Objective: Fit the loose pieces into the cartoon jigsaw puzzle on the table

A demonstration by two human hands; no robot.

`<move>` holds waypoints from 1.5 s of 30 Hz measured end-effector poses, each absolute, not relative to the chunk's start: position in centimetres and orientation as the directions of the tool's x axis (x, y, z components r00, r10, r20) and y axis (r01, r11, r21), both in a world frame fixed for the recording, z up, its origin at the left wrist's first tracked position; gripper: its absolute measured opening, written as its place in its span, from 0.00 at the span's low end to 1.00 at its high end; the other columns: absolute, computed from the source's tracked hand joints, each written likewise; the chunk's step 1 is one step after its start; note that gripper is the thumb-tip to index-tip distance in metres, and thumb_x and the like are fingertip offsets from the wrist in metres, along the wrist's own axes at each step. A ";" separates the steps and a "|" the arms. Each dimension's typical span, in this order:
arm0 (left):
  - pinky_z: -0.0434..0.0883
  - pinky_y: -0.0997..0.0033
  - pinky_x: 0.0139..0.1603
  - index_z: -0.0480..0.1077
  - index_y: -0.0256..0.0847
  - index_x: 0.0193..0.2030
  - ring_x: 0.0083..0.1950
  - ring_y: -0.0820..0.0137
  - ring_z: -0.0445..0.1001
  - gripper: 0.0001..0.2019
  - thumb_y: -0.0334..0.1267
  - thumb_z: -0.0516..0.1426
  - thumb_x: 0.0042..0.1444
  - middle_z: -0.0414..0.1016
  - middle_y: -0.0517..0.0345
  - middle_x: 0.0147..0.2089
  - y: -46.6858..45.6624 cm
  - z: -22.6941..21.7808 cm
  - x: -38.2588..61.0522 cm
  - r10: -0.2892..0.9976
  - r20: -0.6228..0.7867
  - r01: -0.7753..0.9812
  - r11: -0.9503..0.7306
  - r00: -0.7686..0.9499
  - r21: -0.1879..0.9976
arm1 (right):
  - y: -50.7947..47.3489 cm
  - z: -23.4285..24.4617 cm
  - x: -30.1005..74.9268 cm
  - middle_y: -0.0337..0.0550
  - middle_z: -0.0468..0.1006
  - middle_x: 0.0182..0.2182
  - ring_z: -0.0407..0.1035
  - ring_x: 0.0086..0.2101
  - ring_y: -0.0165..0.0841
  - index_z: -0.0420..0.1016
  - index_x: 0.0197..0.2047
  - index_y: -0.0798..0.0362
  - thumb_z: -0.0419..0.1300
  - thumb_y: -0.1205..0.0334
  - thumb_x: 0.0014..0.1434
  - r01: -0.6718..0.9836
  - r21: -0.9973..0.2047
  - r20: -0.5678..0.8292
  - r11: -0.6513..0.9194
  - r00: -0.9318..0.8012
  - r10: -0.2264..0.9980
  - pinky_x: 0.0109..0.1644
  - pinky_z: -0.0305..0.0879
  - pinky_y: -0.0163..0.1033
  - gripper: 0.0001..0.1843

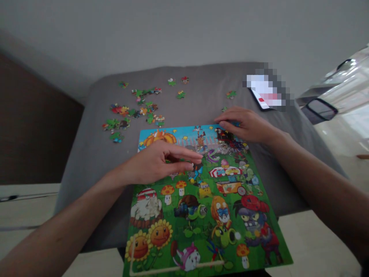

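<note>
A colourful cartoon jigsaw puzzle board lies on a grey cushioned surface, its near edge hanging over the front. My left hand hovers over the board's upper middle, fingers stretched right and pinched close together; whether a piece sits between them I cannot tell. My right hand rests palm down at the board's top right corner, fingertips pressing on the pieces there. Loose puzzle pieces lie scattered beyond the board at the upper left.
A phone, partly blurred, lies at the cushion's far right. A few single pieces sit near the far edge. Clear plastic items with dark handles stand at the right. A pale floor shows below, a dark panel at the left.
</note>
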State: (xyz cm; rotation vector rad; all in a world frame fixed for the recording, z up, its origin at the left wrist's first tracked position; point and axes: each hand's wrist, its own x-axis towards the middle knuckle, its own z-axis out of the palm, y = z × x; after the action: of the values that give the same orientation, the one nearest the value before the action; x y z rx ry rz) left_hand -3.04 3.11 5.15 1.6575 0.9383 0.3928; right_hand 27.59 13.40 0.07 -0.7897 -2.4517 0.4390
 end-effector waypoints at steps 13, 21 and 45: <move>0.70 0.80 0.39 0.83 0.42 0.40 0.36 0.78 0.77 0.02 0.34 0.67 0.63 0.78 0.61 0.37 -1.3 6.2 -0.5 0.376 -0.209 0.308 -0.226 0.903 0.924 | 13.3 0.5 27.6 0.45 0.85 0.44 0.77 0.47 0.40 0.83 0.49 0.48 0.55 0.57 0.70 0.518 -0.417 0.301 0.747 -0.697 0.651 0.56 0.71 0.49 0.15; 0.68 0.73 0.42 0.80 0.47 0.40 0.42 0.72 0.79 0.05 0.38 0.70 0.58 0.83 0.67 0.38 -2.8 5.5 -0.5 0.340 -0.323 0.427 -0.295 0.883 0.855 | 13.2 0.8 27.5 0.46 0.85 0.44 0.78 0.46 0.41 0.82 0.49 0.48 0.54 0.59 0.70 0.514 -0.383 0.303 0.767 -0.715 0.630 0.56 0.72 0.50 0.15; 0.62 0.59 0.49 0.66 0.43 0.55 0.52 0.60 0.64 0.18 0.39 0.66 0.63 0.68 0.55 0.54 -5.1 5.3 -0.1 0.474 -0.169 0.486 -0.698 0.864 0.526 | 13.0 0.8 27.4 0.48 0.84 0.43 0.77 0.46 0.42 0.83 0.47 0.49 0.54 0.58 0.70 0.504 -0.381 0.311 0.775 -0.720 0.621 0.55 0.71 0.51 0.15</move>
State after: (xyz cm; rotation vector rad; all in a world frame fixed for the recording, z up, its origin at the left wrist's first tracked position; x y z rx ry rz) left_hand -0.14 -5.05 5.26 2.4593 0.6957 -0.0272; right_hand 27.43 13.04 0.76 -0.8497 -2.5437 0.3774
